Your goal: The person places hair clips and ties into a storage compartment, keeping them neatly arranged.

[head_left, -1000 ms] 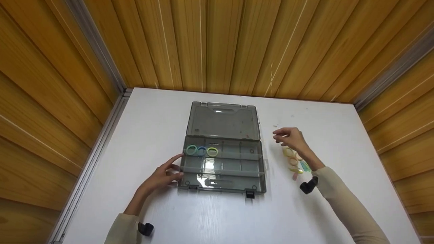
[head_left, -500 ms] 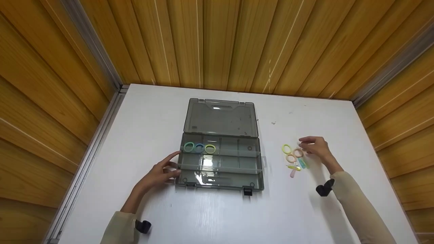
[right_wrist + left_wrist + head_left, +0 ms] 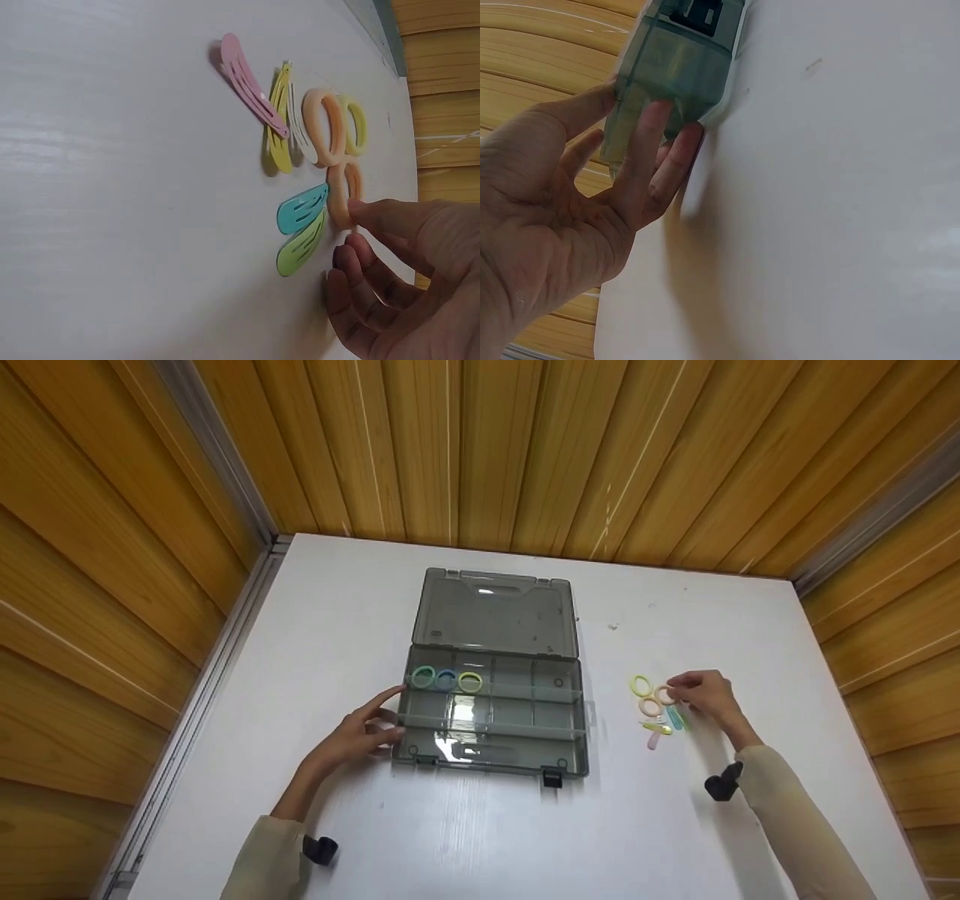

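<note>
A grey see-through divider box (image 3: 491,752) lies on the table with its lid (image 3: 495,611) folded back. Beside its left wall is my left hand (image 3: 352,740), fingers extended and fingertips resting on the wall; the left wrist view shows the same hand (image 3: 577,202) against the box's side (image 3: 675,67). My right hand (image 3: 706,695) pinches the edge of a peach hair tie (image 3: 662,694) between thumb and fingers. In the right wrist view the thumb overlaps that hair tie (image 3: 339,199). Another peach hair tie (image 3: 324,127) and a yellow one (image 3: 356,124) lie by it.
Green (image 3: 423,677), blue (image 3: 445,680) and yellow (image 3: 470,682) hair ties stand in the box's back row. Near the right hand lie pink (image 3: 247,86), yellow (image 3: 278,120), white (image 3: 299,124), turquoise (image 3: 300,211) and green (image 3: 301,244) hair clips. Wood-patterned walls (image 3: 487,450) border the white table (image 3: 480,840).
My right hand has gone from beside the box over to the right of the hair ties, then closed in on a peach one. The left hand stays at the box's left side.
</note>
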Available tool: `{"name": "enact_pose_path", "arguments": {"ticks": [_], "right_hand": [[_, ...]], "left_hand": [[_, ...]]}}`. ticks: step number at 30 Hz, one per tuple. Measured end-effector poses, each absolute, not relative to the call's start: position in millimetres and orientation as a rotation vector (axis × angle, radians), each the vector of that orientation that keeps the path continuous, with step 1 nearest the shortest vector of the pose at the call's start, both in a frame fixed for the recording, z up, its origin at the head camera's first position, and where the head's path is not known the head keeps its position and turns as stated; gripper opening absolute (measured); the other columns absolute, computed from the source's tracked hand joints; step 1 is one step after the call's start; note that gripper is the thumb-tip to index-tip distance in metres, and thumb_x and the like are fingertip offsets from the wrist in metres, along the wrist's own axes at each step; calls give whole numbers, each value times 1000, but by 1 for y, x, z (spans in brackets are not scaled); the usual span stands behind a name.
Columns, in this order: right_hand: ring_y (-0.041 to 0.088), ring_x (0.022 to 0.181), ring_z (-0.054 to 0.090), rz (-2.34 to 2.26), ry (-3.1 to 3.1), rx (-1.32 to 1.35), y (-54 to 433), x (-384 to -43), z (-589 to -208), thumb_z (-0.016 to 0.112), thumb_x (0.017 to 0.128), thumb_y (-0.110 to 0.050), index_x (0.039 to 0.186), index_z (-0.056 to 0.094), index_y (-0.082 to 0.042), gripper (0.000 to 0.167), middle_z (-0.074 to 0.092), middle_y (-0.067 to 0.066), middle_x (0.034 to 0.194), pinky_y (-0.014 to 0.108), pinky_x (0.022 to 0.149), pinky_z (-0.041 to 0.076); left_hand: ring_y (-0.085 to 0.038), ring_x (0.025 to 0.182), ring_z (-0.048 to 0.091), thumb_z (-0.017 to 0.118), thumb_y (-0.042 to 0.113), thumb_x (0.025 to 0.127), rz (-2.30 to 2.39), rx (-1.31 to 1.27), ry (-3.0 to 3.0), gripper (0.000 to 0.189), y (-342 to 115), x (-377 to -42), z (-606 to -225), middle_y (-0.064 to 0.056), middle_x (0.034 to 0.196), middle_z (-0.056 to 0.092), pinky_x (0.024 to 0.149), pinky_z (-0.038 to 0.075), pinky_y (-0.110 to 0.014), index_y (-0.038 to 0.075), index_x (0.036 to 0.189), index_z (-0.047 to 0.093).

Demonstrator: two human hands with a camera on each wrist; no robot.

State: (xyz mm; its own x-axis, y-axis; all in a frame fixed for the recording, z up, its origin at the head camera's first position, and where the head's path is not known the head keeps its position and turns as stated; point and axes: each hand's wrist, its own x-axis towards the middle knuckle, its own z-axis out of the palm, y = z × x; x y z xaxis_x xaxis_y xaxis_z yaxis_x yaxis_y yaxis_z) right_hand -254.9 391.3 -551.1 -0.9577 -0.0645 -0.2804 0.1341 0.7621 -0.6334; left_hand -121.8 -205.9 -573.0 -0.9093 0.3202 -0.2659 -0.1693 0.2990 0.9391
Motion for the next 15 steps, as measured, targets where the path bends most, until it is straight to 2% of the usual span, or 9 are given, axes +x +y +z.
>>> {"name": "enact_pose_path", "arguments": {"ticks": [8,15], "right_hand": [[8,74,68,-1023,2783,45,395,-253,-550,69,97,-12,115,70,12,31,73,31,108,19,59,51],[10,69,73,-1097,2816,3,394,-252,-542,68,96,-7,111,70,14,26,74,31,102,19,61,58]], "left_hand": [[-35,109,70,69,20,99,1635,144,2180,76,-206,-123,-573,-30,134,54,82,63,-47,27,162,28],[-35,109,71,69,20,99,1612,117,2204,75,-204,-122,-573,-29,134,55,81,63,-46,29,162,29]]}}
